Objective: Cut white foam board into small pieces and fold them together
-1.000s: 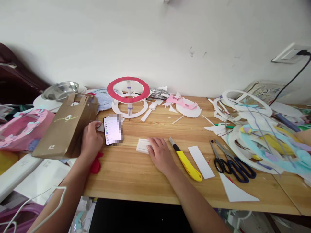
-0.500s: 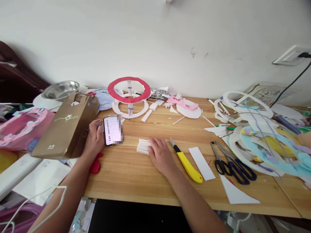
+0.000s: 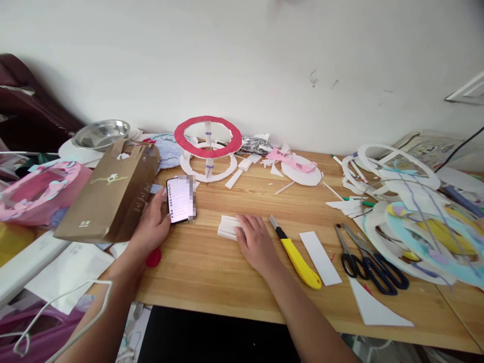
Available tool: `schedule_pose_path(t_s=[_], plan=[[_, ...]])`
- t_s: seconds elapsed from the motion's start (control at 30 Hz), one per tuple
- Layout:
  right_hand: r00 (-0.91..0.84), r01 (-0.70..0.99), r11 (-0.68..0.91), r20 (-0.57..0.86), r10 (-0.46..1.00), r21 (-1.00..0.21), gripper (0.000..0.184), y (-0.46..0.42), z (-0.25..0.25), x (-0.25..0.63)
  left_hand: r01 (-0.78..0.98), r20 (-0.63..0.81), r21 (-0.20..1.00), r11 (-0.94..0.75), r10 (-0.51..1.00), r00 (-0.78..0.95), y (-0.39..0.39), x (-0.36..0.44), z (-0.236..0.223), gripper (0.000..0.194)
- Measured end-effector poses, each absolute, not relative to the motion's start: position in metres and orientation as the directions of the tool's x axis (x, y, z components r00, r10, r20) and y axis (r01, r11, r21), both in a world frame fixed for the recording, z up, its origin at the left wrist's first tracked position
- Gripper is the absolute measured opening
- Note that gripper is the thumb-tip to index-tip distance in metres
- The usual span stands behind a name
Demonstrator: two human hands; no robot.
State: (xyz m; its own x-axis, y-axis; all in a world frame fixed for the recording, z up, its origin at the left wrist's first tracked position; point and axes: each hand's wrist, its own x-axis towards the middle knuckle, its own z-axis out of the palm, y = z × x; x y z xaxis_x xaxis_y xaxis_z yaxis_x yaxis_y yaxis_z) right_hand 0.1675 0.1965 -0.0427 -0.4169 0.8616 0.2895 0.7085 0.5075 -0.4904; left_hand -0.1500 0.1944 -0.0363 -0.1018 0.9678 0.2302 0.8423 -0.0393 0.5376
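My left hand (image 3: 153, 224) grips the left edge of a lit smartphone (image 3: 180, 199) that lies tilted on the wooden table (image 3: 234, 282), the thumb against the screen's edge. My right hand (image 3: 256, 239) rests palm down, fingers flat and together, on the right end of a small stack of white foam strips (image 3: 227, 226). Just right of that hand lies a yellow utility knife (image 3: 299, 260). Behind both hands stands a round foam model with a red ring on top (image 3: 207, 136).
A brown paper bag (image 3: 111, 194) lies at the left beside a pink bag (image 3: 36, 189) and a metal bowl (image 3: 100, 133). Black scissors (image 3: 366, 264), white paper pieces (image 3: 320, 257) and a heap of foam rings (image 3: 408, 201) fill the right side.
The view has shifted slightly, so everything sits a little further right in frame. My left hand has closed more around the phone's edge. My right hand stays on the foam strips.
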Motion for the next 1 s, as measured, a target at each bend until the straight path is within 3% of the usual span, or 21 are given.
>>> schedule_pose_path(t_s=[0.3,0.53,0.67,0.8,1.0], plan=[[-0.419,0.713,0.516,0.302,0.856,-0.474,0.037,0.196,-0.044,0.167,0.869,0.270,0.492,-0.047,0.958,-0.101,0.195,-0.149,-0.036,0.074],[-0.416,0.699,0.506,0.287,0.863,-0.505,0.036,0.196,-0.043,0.167,0.803,0.246,0.595,0.026,0.946,-0.213,0.196,-0.151,-0.043,0.057],[-0.419,0.697,0.508,0.288,0.861,-0.505,0.036,0.197,-0.043,0.167,0.880,0.278,0.475,0.006,0.948,-0.157,0.191,-0.146,-0.037,0.049],[-0.427,0.705,0.514,0.287,0.858,-0.488,0.036,0.197,-0.043,0.168,0.941,0.332,0.337,-0.040,0.940,-0.079,0.177,-0.140,-0.030,0.054],[-0.424,0.710,0.518,0.298,0.855,-0.477,0.036,0.196,-0.045,0.167,0.965,0.367,0.262,-0.020,0.927,-0.080,0.171,-0.140,-0.034,0.057]])
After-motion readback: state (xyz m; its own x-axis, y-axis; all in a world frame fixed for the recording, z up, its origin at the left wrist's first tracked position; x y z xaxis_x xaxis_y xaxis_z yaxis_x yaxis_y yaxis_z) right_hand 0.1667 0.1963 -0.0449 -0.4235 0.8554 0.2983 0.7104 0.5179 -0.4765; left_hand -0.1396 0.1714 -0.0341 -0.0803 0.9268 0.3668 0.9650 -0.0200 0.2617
